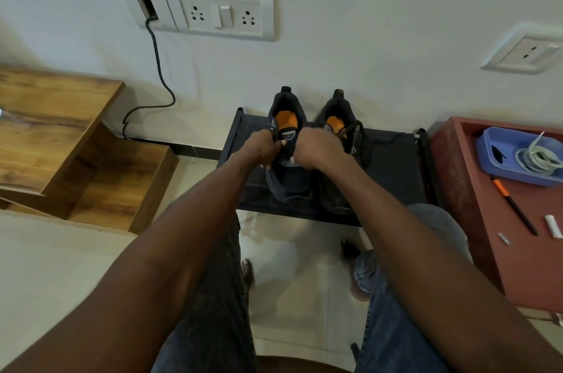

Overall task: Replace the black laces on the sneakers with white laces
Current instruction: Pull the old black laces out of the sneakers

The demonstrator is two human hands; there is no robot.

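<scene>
Low black fabric-topped rack [393, 165] by the wall carries 2 dark sneakers w/ orange insoles. Left sneaker [288, 180]: both hands at its tongue, left hand [263, 148] & right hand [316, 148] curled closed, pinching sth there; can't tell what. Right sneaker [341, 129] beside it, black lace [361, 141] hanging loose.

The left hand [264, 148] and right hand [316, 149] cover the lacing area of the left dark sneaker with orange lining [288, 156], so their fingers and whatever they pinch stay hidden. The blue plastic tray [499, 165] holding a coiled pale cord [537, 156] runs off the right edge. The small white items [553, 227] on the red tabletop [487, 235] are too small to identify.
</scene>
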